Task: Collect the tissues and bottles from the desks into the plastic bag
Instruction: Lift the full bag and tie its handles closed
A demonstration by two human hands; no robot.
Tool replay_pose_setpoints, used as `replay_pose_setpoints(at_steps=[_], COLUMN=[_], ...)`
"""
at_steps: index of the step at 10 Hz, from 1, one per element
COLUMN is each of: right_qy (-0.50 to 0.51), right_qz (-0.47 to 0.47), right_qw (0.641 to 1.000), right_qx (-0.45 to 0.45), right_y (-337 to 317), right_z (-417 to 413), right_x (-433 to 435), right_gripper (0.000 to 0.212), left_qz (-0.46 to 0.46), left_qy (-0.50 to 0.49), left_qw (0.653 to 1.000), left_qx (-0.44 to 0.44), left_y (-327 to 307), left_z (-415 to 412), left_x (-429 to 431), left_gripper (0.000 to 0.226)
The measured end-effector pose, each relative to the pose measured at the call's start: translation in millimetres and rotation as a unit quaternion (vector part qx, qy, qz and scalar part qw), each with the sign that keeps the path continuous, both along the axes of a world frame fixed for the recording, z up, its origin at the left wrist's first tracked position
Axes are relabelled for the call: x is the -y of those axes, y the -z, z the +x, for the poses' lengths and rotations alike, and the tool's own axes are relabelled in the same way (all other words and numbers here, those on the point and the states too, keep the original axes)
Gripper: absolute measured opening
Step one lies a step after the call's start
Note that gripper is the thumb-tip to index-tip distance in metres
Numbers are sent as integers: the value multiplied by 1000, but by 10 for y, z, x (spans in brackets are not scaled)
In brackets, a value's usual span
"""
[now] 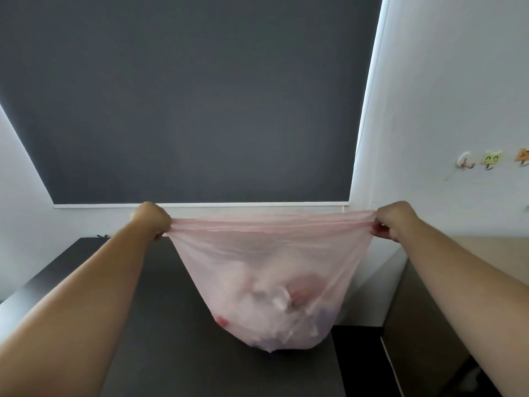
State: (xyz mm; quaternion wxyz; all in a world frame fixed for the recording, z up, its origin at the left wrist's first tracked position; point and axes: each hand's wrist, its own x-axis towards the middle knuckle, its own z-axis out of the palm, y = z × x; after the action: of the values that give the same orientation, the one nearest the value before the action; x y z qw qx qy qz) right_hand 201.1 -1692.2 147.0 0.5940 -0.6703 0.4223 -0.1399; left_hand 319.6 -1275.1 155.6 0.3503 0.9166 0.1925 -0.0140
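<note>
A thin pink plastic bag (257, 253) hangs in front of me, stretched wide between both hands. My left hand (151, 219) grips the left end of its rim in a fist. My right hand (396, 222) pinches the right end. Through the plastic I see white crumpled tissues (274, 299) and bottle shapes with a red cap (221, 320) at the bottom. The bag's base hangs just above or touches the black desk (160, 310); I cannot tell which.
A dark grey roller blind (186, 96) covers the window behind the desk. A white wall on the right carries small hooks (465, 163). A second desk with a light top (486, 250) and a metal side stands at the right.
</note>
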Motion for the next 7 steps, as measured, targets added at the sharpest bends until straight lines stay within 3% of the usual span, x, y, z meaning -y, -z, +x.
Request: replay_pose_setpoints(at_steps=[1, 2, 3, 4, 5, 6, 7], right_qy=[-3, -29, -43, -97, -153, -188, -174], right_qz=[67, 36, -180, -312, -344, -208, -90], right_qw=[998, 999, 980, 938, 913, 949, 974], right_qx=[19, -11, -74, -117, -155, -145, -110], right_y=[-7, -36, -111, -168, -194, -214, -223], right_z=[26, 82, 113, 100, 124, 99, 73], right_x=[-27, 25, -20, -195, -207, -154, -75], right_gripper=[23, 26, 21, 26, 16, 11, 22], left_qz=[-55, 4, -26, 118, 110, 156, 126], left_qy=[14, 37, 48, 87, 79, 96, 93], left_qw=[998, 999, 998, 988, 989, 981, 986], left_qx=[22, -3, -31, -42, -63, -68, -62], left_y=[-71, -182, -271, -197, -227, -253, -234], left_z=[-26, -64, -153, -147, -225, -339, -314], left_x=[-5, -84, -13, 49, 66, 15, -54], left_gripper=[27, 24, 29, 34, 28, 18, 23])
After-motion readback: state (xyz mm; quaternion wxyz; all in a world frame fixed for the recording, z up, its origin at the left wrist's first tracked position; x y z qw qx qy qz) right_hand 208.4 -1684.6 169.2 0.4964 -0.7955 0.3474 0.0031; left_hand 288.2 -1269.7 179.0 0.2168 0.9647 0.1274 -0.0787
